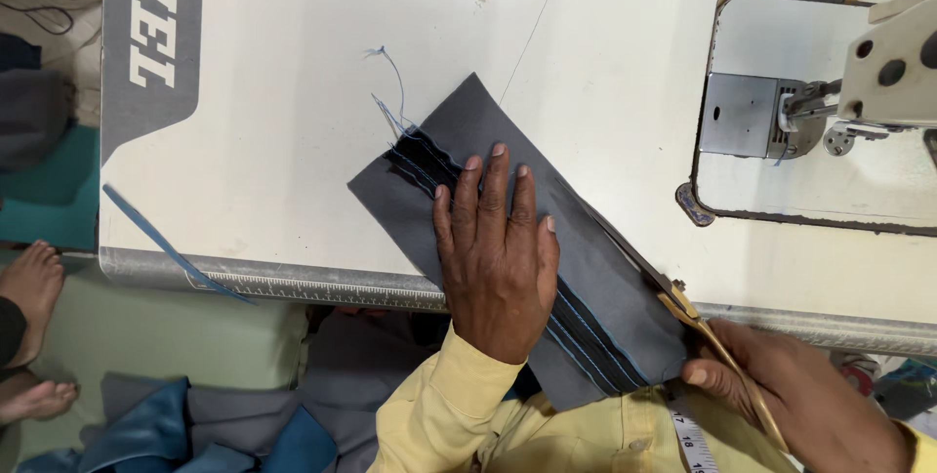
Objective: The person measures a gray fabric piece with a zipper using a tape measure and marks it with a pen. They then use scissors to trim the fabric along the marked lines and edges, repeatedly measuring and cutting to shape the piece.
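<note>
Left hand point(495, 256) lies spread flat, pinning the grey fabric point(508, 229) mid-frame on the tabletop point(293, 141), while the right hand point(781, 400), grip pinched on scissors point(708, 331), trims its lower-right edge, which likely calls for steady cutting along it.

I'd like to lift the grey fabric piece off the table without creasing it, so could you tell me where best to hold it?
Pinch the grey fabric piece at its free far corner, coming from the table's far side. That end lies flat and uncovered, while the left hand presses its middle and the right hand works scissors at the near edge.

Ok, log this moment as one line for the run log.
left hand flat on grey fabric piece | right hand holds scissors at fabric's right edge | sewing machine apart, upper right | table
</note>
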